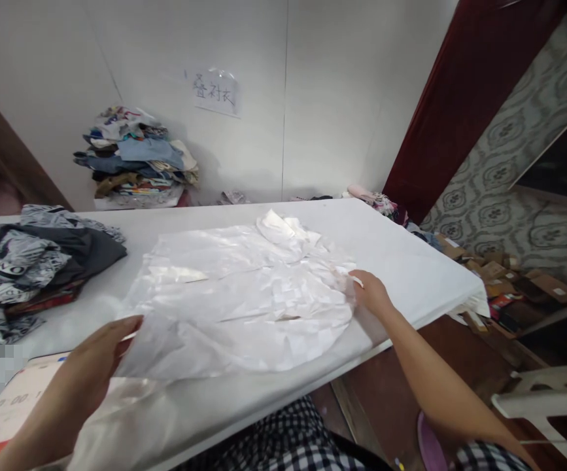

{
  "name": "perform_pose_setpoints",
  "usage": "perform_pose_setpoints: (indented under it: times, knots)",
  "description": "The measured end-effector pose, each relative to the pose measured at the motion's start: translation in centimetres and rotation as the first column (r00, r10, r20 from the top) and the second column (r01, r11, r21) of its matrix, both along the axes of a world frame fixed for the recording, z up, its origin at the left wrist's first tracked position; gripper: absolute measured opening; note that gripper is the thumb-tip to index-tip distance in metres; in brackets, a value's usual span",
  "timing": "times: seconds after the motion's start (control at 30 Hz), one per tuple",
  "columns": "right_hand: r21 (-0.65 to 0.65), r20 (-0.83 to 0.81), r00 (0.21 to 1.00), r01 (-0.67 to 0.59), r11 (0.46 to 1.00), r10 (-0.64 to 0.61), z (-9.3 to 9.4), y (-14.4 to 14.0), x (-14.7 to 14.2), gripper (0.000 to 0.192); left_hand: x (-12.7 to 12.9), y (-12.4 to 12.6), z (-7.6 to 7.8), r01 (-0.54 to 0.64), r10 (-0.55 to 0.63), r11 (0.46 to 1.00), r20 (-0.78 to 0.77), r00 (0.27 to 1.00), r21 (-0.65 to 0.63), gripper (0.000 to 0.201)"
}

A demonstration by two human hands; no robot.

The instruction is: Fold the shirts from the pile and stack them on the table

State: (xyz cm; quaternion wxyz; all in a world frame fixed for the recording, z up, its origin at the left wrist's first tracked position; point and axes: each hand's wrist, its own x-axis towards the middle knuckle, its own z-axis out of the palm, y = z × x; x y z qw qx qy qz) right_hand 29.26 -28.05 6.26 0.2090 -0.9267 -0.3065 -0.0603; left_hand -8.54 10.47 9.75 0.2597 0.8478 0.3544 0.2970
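Observation:
A white shirt (234,294) lies spread flat on a white table (411,261), its collar toward the far edge. My left hand (94,363) rests on the shirt's near left edge, fingers closed over the thin fabric. My right hand (369,291) pinches the shirt's right edge near the table's right side. Both arms reach in from the near side.
A heap of dark patterned clothes (28,268) lies at the table's left. A stack of folded garments (136,157) stands against the back wall under a paper sign (216,93). Cardboard boxes (503,281) litter the floor at right, with a white plastic chair (548,392) nearer.

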Motion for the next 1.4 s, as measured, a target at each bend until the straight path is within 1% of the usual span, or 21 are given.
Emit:
perform_pose_setpoints:
  times: [0.07,0.1,0.17,0.23,0.27,0.33,0.4,0.5,0.6,0.63,0.7,0.77,0.8,0.9,0.93,1.0,1.1,1.2,1.23,1.3,1.4]
  knots:
    - [-0.128,-0.007,0.998,0.061,0.990,-0.063,0.8,1.3,0.9,0.044,1.3,-0.2,-0.1,-0.142,0.140,0.985,-0.029,0.990,-0.102,0.037]
    - [-0.196,-0.027,0.996,0.075,0.978,-0.082,1.1,2.0,1.3,0.047,1.8,-0.5,-0.3,-0.174,0.170,0.983,-0.069,0.983,-0.058,0.040]
    - [-0.311,-0.055,0.994,0.071,0.948,-0.092,1.5,2.9,2.1,0.045,2.5,-1.4,-1.1,-0.068,0.095,0.980,-0.133,0.987,0.189,0.047]
    - [-0.377,-0.038,0.995,0.074,0.923,-0.095,1.6,3.4,2.8,0.038,2.9,-2.3,-2.6,0.137,-0.077,0.924,-0.177,0.981,0.358,0.047]
    - [-0.396,-0.020,0.995,0.082,0.915,-0.097,1.6,3.5,3.1,0.036,3.0,-2.7,-3.4,0.221,-0.147,0.894,-0.209,0.967,0.390,0.045]
    - [-0.418,0.000,0.995,0.090,0.904,-0.098,1.7,3.4,3.7,0.038,3.1,-3.2,-5.2,0.308,-0.198,0.864,-0.293,0.935,0.399,0.042]
    - [-0.434,-0.016,0.997,0.064,0.899,-0.078,2.0,3.1,4.1,0.037,3.1,-3.4,-6.4,0.333,-0.188,0.857,-0.363,0.913,0.393,0.039]
    - [-0.447,-0.049,0.995,0.053,0.893,-0.084,2.5,3.0,3.9,0.040,2.9,-3.3,-7.0,0.326,-0.168,0.863,-0.390,0.905,0.386,0.039]
    - [-0.363,0.018,0.995,0.095,0.927,-0.095,2.4,3.6,3.0,0.049,2.9,-3.1,-6.6,0.328,-0.172,0.864,-0.388,0.905,0.383,0.040]
    - [-0.309,0.049,0.997,0.065,0.949,-0.053,2.1,3.9,2.6,0.050,2.8,-3.1,-6.3,0.334,-0.176,0.862,-0.393,0.903,0.381,0.042]
    - [-0.222,0.050,0.992,-0.098,0.970,0.112,1.3,4.3,2.0,0.045,2.5,-3.0,-5.9,0.348,-0.180,0.862,-0.418,0.891,0.370,0.044]
    - [-0.166,-0.012,0.962,-0.273,0.948,0.274,0.3,4.2,1.6,0.034,1.9,-2.7,-5.5,0.342,-0.165,0.871,-0.448,0.879,0.351,0.044]
    - [-0.126,-0.025,0.949,-0.314,0.941,0.313,-0.1,3.9,1.4,0.030,1.5,-2.5,-5.4,0.333,-0.153,0.878,-0.459,0.875,0.343,0.044]
    - [0.119,0.067,0.958,-0.284,0.951,0.277,-0.4,2.4,-0.3,0.028,0.0,-1.8,-5.0,0.303,-0.126,0.890,-0.457,0.881,0.340,0.044]
    - [0.209,0.089,0.958,-0.286,0.935,0.273,-0.2,1.9,-1.4,0.029,-0.4,-1.6,-4.9,0.299,-0.124,0.890,-0.448,0.885,0.345,0.042]
    - [0.312,0.091,0.923,-0.383,0.870,0.374,0.5,1.2,-4.6,0.029,-1.1,-1.3,-4.6,0.306,-0.136,0.885,-0.434,0.891,0.350,0.036]
    - [0.270,0.090,0.755,-0.646,0.714,0.649,1.4,1.4,-10.6,0.037,-1.6,-1.3,-4.1,0.338,-0.192,0.881,-0.404,0.895,0.331,0.035]
    - [0.171,0.081,0.614,-0.784,0.596,0.785,1.3,2.7,-15.1,0.059,-2.2,-2.0,-3.9,0.347,-0.254,0.885,-0.304,0.918,0.309,0.031]
    - [0.153,0.072,0.601,-0.795,0.587,0.796,1.1,3.2,-15.9,0.062,-2.5,-2.3,-4.0,0.352,-0.272,0.888,-0.280,0.921,0.296,0.032]
    - [0.135,0.061,0.629,-0.774,0.618,0.775,0.3,3.9,-16.7,0.062,-3.3,-2.8,-4.2,0.353,-0.279,0.897,-0.281,0.918,0.265,0.039]
    - [0.132,0.115,0.691,-0.723,0.678,0.713,-0.9,4.6,-16.3,0.054,-4.2,-3.2,-4.6,0.265,-0.167,0.933,-0.360,0.918,0.243,0.052]
